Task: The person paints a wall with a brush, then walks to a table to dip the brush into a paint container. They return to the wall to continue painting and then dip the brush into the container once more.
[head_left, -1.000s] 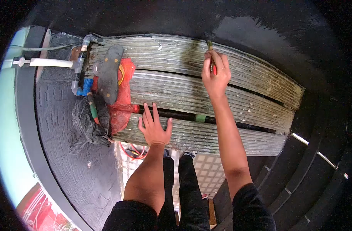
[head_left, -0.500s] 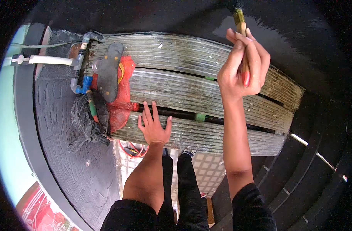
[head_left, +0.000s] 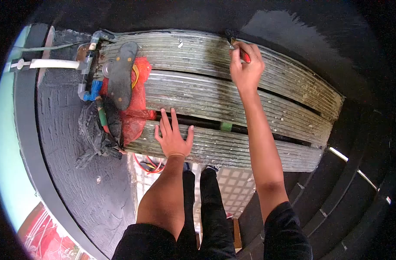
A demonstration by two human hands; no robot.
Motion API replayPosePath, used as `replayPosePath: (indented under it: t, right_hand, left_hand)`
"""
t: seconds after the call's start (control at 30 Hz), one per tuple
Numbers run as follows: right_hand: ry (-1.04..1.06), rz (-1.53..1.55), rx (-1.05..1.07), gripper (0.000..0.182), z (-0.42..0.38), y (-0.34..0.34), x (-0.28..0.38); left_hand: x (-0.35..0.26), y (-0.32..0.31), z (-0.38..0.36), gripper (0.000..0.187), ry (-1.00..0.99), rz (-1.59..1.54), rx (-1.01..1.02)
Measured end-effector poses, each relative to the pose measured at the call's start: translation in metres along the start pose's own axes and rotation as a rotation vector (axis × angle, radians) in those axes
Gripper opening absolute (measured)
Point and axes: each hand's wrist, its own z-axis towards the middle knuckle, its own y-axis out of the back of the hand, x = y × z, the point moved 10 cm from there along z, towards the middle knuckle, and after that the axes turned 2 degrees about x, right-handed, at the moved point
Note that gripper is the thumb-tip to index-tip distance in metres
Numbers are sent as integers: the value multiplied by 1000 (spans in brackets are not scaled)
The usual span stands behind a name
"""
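Note:
My right hand is closed round a paintbrush with a red handle tip. The dark bristles are at the far edge of the ridged wooden planks, where they meet the dark wall. My left hand lies flat on the nearest plank with its fingers spread, holding nothing. A wet-looking, lighter grey patch shows on the dark surface beyond the planks.
At the left end of the planks lie a dark sole-shaped piece, red plastic and a black bag. Pipes stand beside them. Red tubing lies below, near my feet.
My right hand has moved left and down with the brush, from the dark wall to the planks' far edge. My left hand has stayed on the plank.

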Motion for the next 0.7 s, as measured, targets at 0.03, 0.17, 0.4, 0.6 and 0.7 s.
replayPosePath:
  t: [0.03, 0.17, 0.4, 0.6, 0.7]
  right_hand:
    - [-52, 54, 21, 14, 2, -1, -6]
    - [103, 97, -163, 16, 13, 38, 28]
    - [373, 154, -444, 17, 27, 93, 98]
    - [273, -95, -233, 22, -10, 44, 49]
    - [132, -26, -181, 17, -20, 25, 18]
  left_hand:
    - [-1, 1, 0, 88, -4, -3, -7]
    - [-1, 1, 0, 88, -2, 8, 1]
    - [0, -1, 1, 89, -1, 7, -6]
    - [0, -2, -1, 89, 3, 16, -3]
    - [-2, -1, 1, 89, -2, 19, -11]
